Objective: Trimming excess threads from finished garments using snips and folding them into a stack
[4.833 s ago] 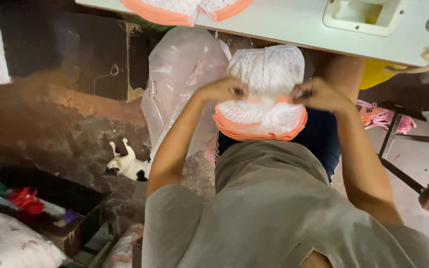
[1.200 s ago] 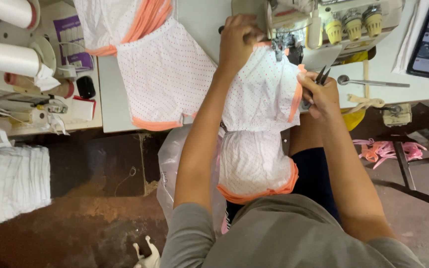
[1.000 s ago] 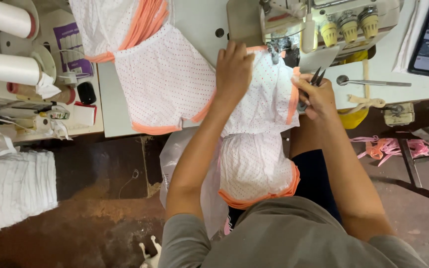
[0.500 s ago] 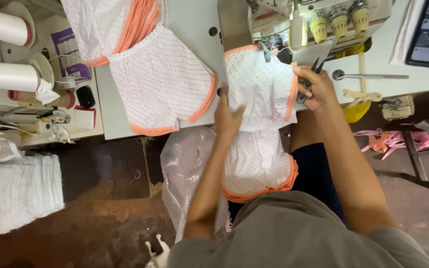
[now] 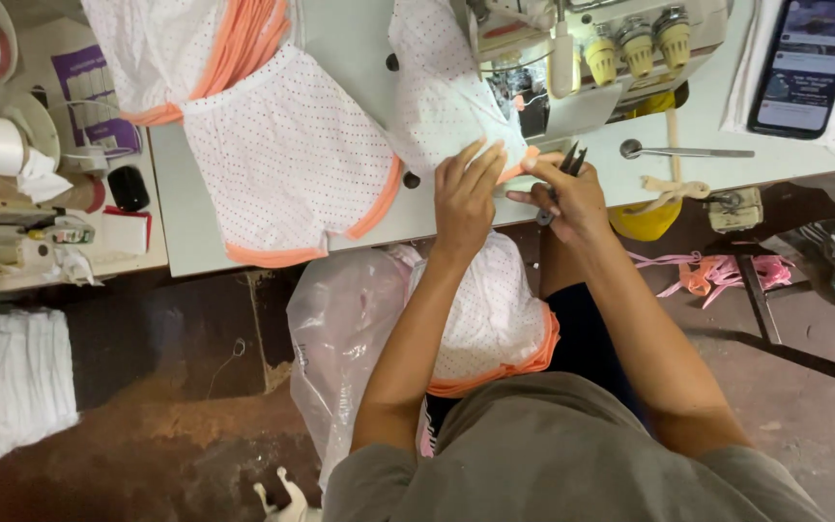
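Head view — both hands feeding a dotted garment at the sewing machine.

Table (image 5: 244, 246) carries a pile (image 5: 282, 145) of finished white dotted pieces with orange trim on the left; sewing machine (image 5: 582, 58) sits top centre, phone (image 5: 804, 63) at right. Garment (image 5: 437, 106) lies on the table edge under the machine head, long axis running from the needle back toward the lap, where its orange-hemmed end (image 5: 495, 329) hangs. Left hand (image 5: 464, 193) presses flat on the cloth, fingers together and extended. Right hand (image 5: 572, 193) pinches the orange edge while gripping small snips (image 5: 564, 166) — fingers narrow, closed on both. Step looks like lining up the trim at the needle; next move likely needs the edge kept straight under the foot.
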